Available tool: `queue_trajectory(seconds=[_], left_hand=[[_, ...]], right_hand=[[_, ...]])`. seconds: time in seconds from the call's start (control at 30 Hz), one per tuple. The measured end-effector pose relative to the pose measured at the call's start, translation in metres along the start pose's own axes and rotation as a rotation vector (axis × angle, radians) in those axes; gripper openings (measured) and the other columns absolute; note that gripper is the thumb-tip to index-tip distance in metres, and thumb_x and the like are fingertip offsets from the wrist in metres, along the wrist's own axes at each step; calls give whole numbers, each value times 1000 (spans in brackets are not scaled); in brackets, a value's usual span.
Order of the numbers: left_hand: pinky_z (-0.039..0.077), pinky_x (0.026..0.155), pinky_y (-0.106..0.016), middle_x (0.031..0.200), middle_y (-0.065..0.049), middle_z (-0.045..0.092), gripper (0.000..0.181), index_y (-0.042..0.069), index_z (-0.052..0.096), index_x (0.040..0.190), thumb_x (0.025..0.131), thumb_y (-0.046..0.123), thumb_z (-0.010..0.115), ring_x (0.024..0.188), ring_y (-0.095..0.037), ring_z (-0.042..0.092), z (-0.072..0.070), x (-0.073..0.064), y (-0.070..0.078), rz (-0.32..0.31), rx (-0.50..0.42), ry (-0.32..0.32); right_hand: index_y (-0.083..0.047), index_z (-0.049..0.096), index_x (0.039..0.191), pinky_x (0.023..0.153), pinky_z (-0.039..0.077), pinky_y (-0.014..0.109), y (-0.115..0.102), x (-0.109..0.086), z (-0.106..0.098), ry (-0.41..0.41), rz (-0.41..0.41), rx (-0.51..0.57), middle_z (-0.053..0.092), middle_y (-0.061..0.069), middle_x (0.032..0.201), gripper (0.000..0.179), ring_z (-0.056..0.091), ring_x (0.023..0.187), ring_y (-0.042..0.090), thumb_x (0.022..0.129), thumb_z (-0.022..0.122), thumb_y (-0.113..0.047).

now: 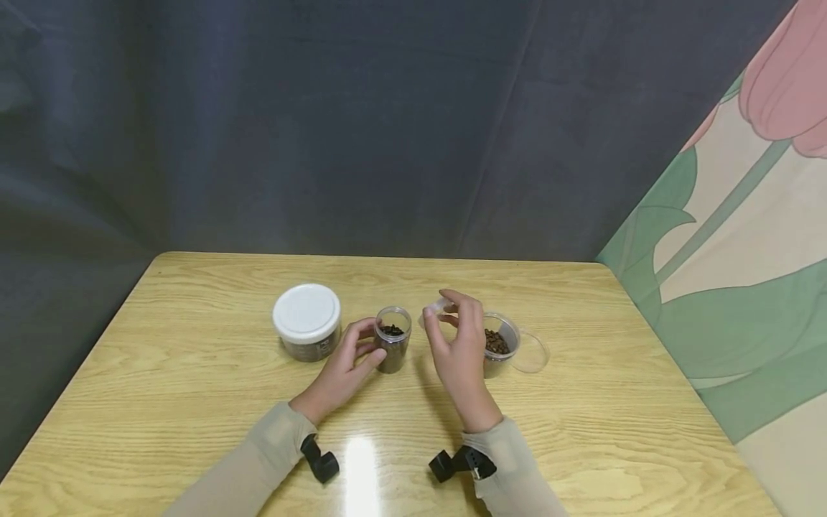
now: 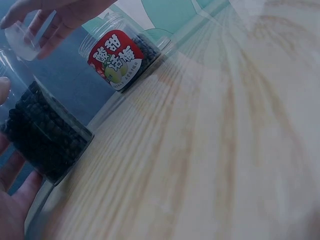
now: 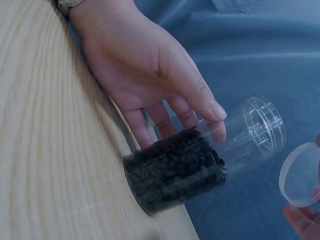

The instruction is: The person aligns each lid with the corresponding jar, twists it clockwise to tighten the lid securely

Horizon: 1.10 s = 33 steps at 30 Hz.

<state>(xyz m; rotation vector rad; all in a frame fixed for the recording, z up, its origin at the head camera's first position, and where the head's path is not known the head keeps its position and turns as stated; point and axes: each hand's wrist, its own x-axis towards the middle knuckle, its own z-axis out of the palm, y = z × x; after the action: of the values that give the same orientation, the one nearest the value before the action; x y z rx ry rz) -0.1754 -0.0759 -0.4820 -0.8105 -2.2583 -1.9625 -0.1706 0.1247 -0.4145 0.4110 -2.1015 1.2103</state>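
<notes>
Fingers and thumb of my left hand [image 1: 339,377] grip a slim clear jar [image 1: 392,353] that stands upright on the table, mouth uncovered. Dark beans [image 3: 172,172] fill its lower part, as the right wrist view shows. My right hand [image 1: 457,352] pinches a round translucent lid [image 3: 301,175] by its rim, apart from the jar and above the tabletop to its right. Just beyond that hand is a wider clear jar [image 2: 120,57] with a red label, also uncovered; brown beans [image 1: 496,342] show inside it in the head view.
Left of the slim jar stands a tub with a white lid [image 1: 306,313] and dark contents. A clear round lid [image 1: 533,354] lies flat beside the wider jar. The wooden table [image 1: 194,359] ends at a dark curtain [image 1: 362,129] behind and a flowered cloth [image 1: 743,287] at right.
</notes>
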Motion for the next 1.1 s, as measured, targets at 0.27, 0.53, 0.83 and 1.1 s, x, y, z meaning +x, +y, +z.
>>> queue_trajectory(seconds=[0.27, 0.53, 0.83, 1.1], left_hand=[[45, 114, -40, 146, -24, 38, 52, -1, 32, 150, 103, 4, 57, 134, -38, 43, 0, -1, 0, 21, 8, 5], [44, 114, -39, 145, -25, 39, 51, -2, 32, 149, 104, 3, 55, 134, -40, 44, -1, 0, 0, 40, -1, -19], [43, 115, -40, 144, -26, 39, 51, -3, 31, 150, 105, 5, 55, 134, -41, 44, -2, 1, 2, 35, -7, -35], [42, 116, -42, 148, -26, 37, 52, -3, 29, 151, 105, 4, 52, 135, -43, 44, -3, 0, 1, 43, -10, -61]], right_hand=[[2, 61, 118, 92, 60, 44, 2, -2, 3, 40, -29, 80, 49, 21, 119, 30, 56, 104, 29, 90, 73, 2], [2, 58, 112, 91, 60, 49, 1, -2, 4, 65, -58, 100, 51, 20, 118, 30, 55, 109, 30, 87, 75, 2], [5, 59, 107, 105, 53, 38, 3, -3, 7, 18, -121, 213, 55, 23, 122, 31, 57, 118, 37, 83, 77, 9], [4, 63, 107, 108, 50, 39, 5, -3, 6, -43, -170, 199, 62, 20, 125, 28, 59, 120, 35, 84, 78, 4]])
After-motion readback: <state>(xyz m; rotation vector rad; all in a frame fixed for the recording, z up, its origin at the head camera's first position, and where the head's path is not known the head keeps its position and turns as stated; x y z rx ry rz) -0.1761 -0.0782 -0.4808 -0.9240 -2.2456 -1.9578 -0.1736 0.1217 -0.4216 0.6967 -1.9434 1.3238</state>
